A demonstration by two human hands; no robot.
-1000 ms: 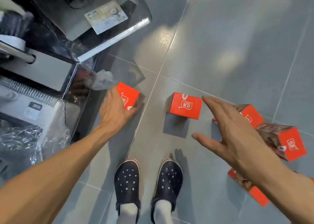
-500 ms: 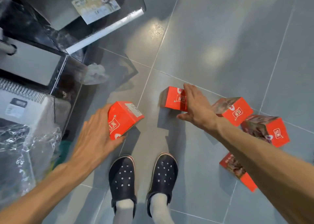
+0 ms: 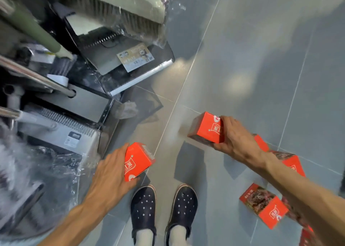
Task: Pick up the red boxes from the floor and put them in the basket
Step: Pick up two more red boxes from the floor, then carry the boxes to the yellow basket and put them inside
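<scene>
Lower centre of the frame, the left hand [image 3: 112,173] grips a red box [image 3: 137,161] above the grey floor [image 3: 242,59]. Right of centre, the right hand [image 3: 236,137] clasps a second red box [image 3: 206,129]. More boxes [image 3: 264,205] lie at lower right.

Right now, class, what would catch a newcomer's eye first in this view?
Two bright red cardboard boxes, one gripped in the left hand at lower centre, the other in the right hand further right. More red boxes lie on the grey tiled floor at lower right.
</scene>
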